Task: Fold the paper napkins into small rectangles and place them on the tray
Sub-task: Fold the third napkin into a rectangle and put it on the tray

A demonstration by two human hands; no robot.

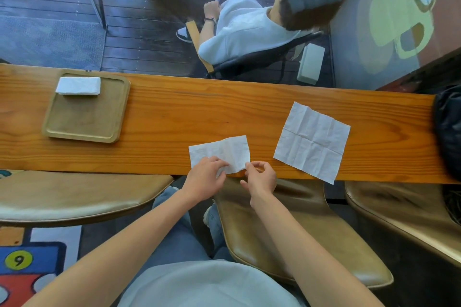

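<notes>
A half-folded white napkin [224, 151] lies near the front edge of the wooden counter [199, 107]. My left hand [207, 177] rests on its near left part and pinches its lower edge. My right hand [260, 177] pinches the napkin's near right corner between thumb and forefinger. An unfolded white napkin [311, 141] lies flat to the right, one corner over the counter's edge. At the far left a wooden tray [84, 124] holds one folded napkin stack [78, 86] at its back edge.
A black bag [449, 129] sits at the counter's right end. Tan stools [287, 232] stand below the counter's front edge. Beyond the glass behind the counter a person sits in a chair [249, 32].
</notes>
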